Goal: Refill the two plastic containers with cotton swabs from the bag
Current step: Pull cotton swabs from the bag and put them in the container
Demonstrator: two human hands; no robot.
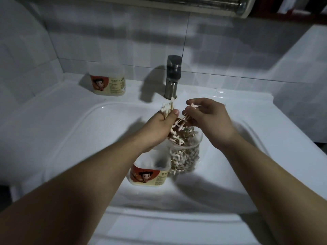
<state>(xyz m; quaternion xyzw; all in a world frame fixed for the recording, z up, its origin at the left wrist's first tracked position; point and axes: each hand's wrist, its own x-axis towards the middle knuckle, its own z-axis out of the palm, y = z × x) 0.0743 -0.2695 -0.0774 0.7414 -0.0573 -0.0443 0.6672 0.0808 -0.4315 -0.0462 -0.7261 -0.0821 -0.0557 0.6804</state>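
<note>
The clear bag (184,152) of cotton swabs (182,138) stood down in the bowl of the white sink (70,129), in front of the tap (172,76) on the person's side. Its mouth was open at the top, right under both hands.

The left hand (159,128) was closed round a thick bunch of swabs (167,108), whose white tips stuck up just in front of the tap's foot. The right hand (210,121), a little right of the tap, pinched a few loose swabs in its curled fingers. The two hands were near each other but did not touch.

The near container (150,172) sat in front of the tap too, closer to the person, with its side against the bag. The left wrist hid part of its top. The far container (108,82) stood left of the tap on the flat back ledge, close to the wall and well apart from the bag.

The bowl had a round rim, and its smooth white floor showed on both sides of the bag — more of it on the left. Behind the tap rose a wall of pale tiles (123,41), dim and shadowy. High above the tap ran a metal rail (194,2).
</note>
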